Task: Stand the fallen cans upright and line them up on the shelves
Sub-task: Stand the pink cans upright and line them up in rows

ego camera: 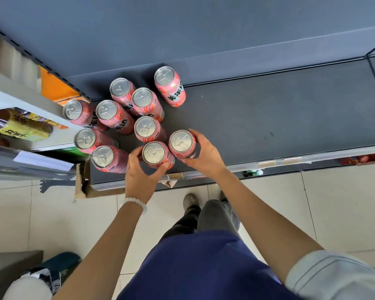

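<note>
Several pink cans with silver tops stand upright in a loose cluster on the left part of a dark shelf (268,109). My left hand (139,172) wraps its fingers around the front can (155,153) near the shelf's front edge. Just to the right, my right hand (204,153) grips another can (180,141). These two cans stand side by side, almost touching. One can (170,85) stands apart at the back, closer to the rear wall. No can in view lies on its side.
The shelf's right half is bare dark surface. A white shelf unit (30,118) with yellow snack packs (22,126) stands at the left. A cardboard box (85,180) sits below the shelf's left front corner. Tiled floor, my legs and another person's shoe (54,276) lie below.
</note>
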